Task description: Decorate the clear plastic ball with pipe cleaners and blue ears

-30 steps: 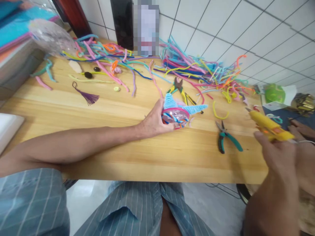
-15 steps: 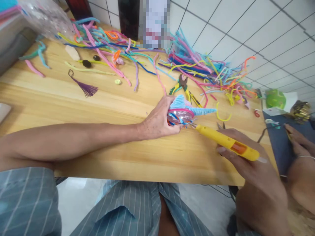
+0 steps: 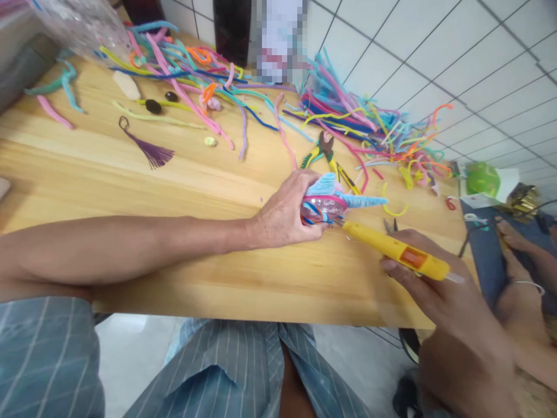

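Note:
My left hand is closed around a small pipe-cleaner craft, a clear pink-rimmed body with light blue fuzzy fins, held just above the wooden table. My right hand grips a yellow glue gun. The gun's metal tip touches the craft's lower right side, next to my left thumb.
Heaps of coloured pipe cleaners cover the table's far side. Yellow-handled pliers lie behind the craft, and a purple tassel lies to the left. Another person's hands work over a dark mat at the right edge, near a green ball.
My right hand brought the glue gun in from the far right until its tip met the craft. My left hand kept holding the craft in nearly the same place.

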{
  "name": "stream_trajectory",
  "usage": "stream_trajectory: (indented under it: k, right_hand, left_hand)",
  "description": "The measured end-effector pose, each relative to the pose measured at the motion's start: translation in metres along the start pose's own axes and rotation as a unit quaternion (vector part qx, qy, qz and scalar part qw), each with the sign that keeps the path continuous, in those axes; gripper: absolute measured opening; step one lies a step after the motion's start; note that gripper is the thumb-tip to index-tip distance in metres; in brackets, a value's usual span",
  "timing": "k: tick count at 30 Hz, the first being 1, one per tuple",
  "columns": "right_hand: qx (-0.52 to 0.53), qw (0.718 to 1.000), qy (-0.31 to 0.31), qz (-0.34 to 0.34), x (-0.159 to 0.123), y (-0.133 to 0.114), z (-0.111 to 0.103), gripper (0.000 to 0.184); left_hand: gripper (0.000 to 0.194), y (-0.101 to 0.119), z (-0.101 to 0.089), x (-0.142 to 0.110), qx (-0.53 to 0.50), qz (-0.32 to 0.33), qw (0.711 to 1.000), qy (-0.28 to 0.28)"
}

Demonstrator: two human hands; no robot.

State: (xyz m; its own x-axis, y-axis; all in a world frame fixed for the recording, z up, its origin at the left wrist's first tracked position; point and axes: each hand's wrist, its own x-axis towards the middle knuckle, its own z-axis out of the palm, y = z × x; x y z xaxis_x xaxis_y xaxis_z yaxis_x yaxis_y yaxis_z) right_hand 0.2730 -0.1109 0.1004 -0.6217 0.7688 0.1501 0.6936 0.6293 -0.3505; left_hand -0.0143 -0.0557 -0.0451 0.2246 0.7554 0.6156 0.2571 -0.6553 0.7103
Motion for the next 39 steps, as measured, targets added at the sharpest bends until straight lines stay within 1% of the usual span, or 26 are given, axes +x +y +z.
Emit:
stream_trajectory:
  k: [5,10,14,16,22,28,31,36,39]
  right_hand:
    - [-0.015,1.000,-0.010,-0.007,0.0019,-0.0005,-0.0010,0.003]
    - [-0.016,1.000,-0.004,-0.024,0.0046,-0.0021,-0.0005,0.004]
    - [-0.002,1.000,-0.001,-0.003,0.0049,-0.0034,-0.0007,0.006]
    - [0.005,1.000,0.002,0.006,0.0048,-0.0042,-0.0012,0.008]
    - [-0.006,1.000,0.008,-0.008,0.0056,-0.0055,-0.0019,0.006]
    - [-0.005,1.000,-0.001,0.020,0.0050,-0.0069,-0.0009,0.004]
    - [-0.006,1.000,-0.002,0.013,0.0049,-0.0074,-0.0010,0.006]
    - [-0.007,1.000,0.001,0.006,0.0063,-0.0075,-0.0015,0.007]
    - [-0.018,1.000,0.001,-0.003,0.0062,-0.0065,-0.0016,0.006]
  left_hand:
    - [0.078,-0.0019,0.0016,-0.0005,0.002,0.011,1.000,0.008]
    - [0.080,-0.0044,0.0032,-0.0008,0.004,0.022,1.000,0.013]
    - [0.079,-0.0030,0.0028,0.0001,0.007,0.026,1.000,0.012]
    - [0.079,-0.0020,0.0026,0.0006,0.004,0.019,1.000,0.010]
    - [0.080,-0.0021,0.0030,0.0003,-0.001,0.006,1.000,0.006]
    - [0.080,-0.0018,0.0029,0.0001,-0.002,-0.005,1.000,0.003]
    - [0.079,-0.0012,0.0027,0.0002,0.002,-0.009,1.000,0.003]
    - [0.078,-0.0020,0.0028,0.0000,0.001,0.003,1.000,0.007]
    - [0.079,-0.0025,0.0030,0.0000,0.002,-0.004,1.000,0.005]
